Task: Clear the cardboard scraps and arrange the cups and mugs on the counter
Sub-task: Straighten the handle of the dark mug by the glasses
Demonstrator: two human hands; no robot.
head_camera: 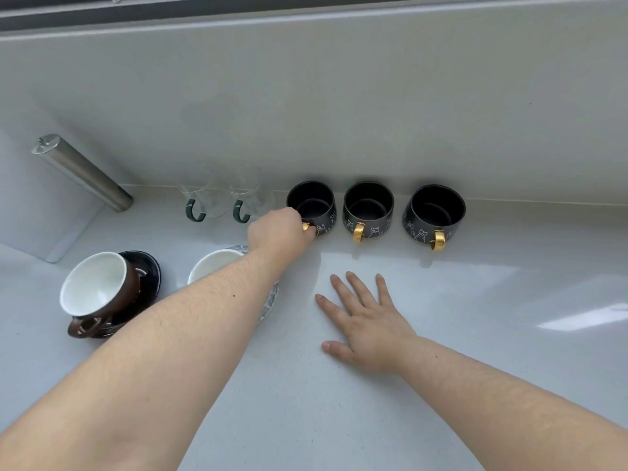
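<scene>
1. Far left of the left grip (pixel 277 229), a steel cylinder (pixel 81 173) leans at the wall, and a brown cup (pixel 98 287) sits tilted on a dark saucer (pixel 149 270).
2. Just behind and left of that grip stand two glass mugs (pixel 221 198) with dark green handles; under its forearm a white cup (pixel 212 265) rests on a patterned saucer (pixel 272 297).
3. The left grip is closed on the gold handle of the first black mug (pixel 314 202), which stands on the table (pixel 475 334) against the wall.
4. The step looks like lining up the black mugs. Next it needs a small turn or slide to match the second black mug (pixel 368 205) and third black mug (pixel 435 210) to its right.
5. The right grip (pixel 367 321) lies flat and open on the table, holding nothing.
6. No cardboard scraps show.
7. No writing is readable; the black mugs carry only white cat drawings.
</scene>
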